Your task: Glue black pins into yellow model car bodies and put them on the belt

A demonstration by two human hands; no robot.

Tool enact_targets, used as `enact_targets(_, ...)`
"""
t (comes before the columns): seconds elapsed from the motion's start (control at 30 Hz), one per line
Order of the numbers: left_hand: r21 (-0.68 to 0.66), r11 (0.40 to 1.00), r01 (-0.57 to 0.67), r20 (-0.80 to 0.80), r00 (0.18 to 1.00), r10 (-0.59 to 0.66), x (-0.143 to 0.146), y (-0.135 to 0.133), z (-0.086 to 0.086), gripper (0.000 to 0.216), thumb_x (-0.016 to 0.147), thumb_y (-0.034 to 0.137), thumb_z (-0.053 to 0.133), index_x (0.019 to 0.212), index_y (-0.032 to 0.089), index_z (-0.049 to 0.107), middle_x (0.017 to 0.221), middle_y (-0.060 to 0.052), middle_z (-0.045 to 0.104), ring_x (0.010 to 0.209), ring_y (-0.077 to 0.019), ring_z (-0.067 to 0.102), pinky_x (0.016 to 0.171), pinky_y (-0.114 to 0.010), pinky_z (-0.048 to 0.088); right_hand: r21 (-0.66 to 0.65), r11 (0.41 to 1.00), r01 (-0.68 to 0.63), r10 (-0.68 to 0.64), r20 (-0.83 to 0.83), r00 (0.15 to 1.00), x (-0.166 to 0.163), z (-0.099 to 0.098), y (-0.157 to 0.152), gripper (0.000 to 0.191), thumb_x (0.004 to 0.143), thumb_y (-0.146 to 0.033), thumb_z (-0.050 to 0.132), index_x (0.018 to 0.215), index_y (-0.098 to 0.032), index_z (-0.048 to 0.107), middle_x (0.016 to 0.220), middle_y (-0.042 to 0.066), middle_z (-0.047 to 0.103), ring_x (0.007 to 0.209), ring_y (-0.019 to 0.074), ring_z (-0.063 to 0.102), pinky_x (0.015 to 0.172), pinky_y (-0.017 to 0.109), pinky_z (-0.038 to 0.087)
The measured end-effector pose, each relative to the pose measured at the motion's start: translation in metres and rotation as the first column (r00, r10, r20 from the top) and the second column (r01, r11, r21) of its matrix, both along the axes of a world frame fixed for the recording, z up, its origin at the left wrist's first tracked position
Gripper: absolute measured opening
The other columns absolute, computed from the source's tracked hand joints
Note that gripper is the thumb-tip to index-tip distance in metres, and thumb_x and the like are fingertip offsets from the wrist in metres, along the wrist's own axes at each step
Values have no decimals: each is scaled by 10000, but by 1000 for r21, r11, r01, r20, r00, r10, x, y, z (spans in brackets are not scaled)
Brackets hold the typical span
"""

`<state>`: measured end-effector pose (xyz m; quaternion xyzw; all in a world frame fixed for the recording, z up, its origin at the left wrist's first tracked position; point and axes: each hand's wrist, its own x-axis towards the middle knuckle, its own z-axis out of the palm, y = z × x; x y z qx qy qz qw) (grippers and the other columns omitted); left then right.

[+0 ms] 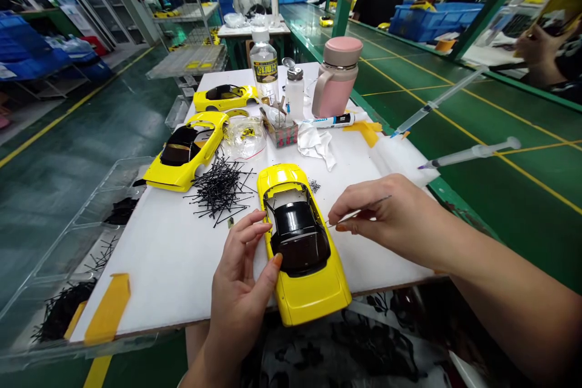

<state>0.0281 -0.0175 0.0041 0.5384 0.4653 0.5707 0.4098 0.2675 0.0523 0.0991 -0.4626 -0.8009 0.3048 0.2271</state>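
A yellow model car body [313,291] with a black roof and dark window lies at the front edge of the white work surface. My left hand [245,267] grips its left side, thumb on the rim by the dark window and fingers along the flank. My right hand [377,212] is at the car's right side, pinching a thin metal tool like tweezers or a needle [359,213], its tip close to the body's edge. Tiny black bits [314,185] lie just behind the car. A heap of thin black sprue-like pins [220,188] sits to the left.
Two more yellow car bodies [186,151] [225,97] stand at the left. Behind are a clear bottle [264,66], a pump bottle [294,94], a pink mug [337,76], a small box [284,135] and crumpled tissue [316,144]. Two syringes [436,103] [473,154] stick out at right.
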Motion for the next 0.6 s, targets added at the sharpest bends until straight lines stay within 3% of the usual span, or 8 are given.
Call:
enact_targets(0.17, 4, 1000, 8, 0, 1000, -8, 0, 0, -1, 304, 937, 211, 725, 1222, 313, 698, 1476, -60, 574, 1484, -219, 493, 1222, -334, 438, 46, 999, 18, -16, -37, 999, 2, -4, -4, 198, 816, -54, 728, 826, -230, 816, 796, -35, 804, 663, 105, 725, 600, 182, 524)
enact_targets(0.37, 4, 1000, 15, -5, 1000, -15, -2, -1, -1, 299, 943, 209, 717, 1222, 316, 697, 1479, -60, 567, 1486, -222, 487, 1224, -339, 440, -111, 985, 133, -145, -109, 983, 9, 3, -6, 72, 814, -223, 766, 850, -218, 829, 835, 11, 816, 728, 168, 756, 666, 245, 588)
enact_targets(0.6, -4, 1000, 9, 5, 1000, -9, -1, -1, 0, 291, 931, 224, 730, 1206, 317, 710, 1485, -64, 573, 1497, -248, 475, 1233, -379, 435, -264, 957, 122, -161, -134, 978, 11, -7, 1, 105, 782, -280, 753, 818, -198, 808, 801, 37, 808, 735, 212, 770, 661, 289, 609)
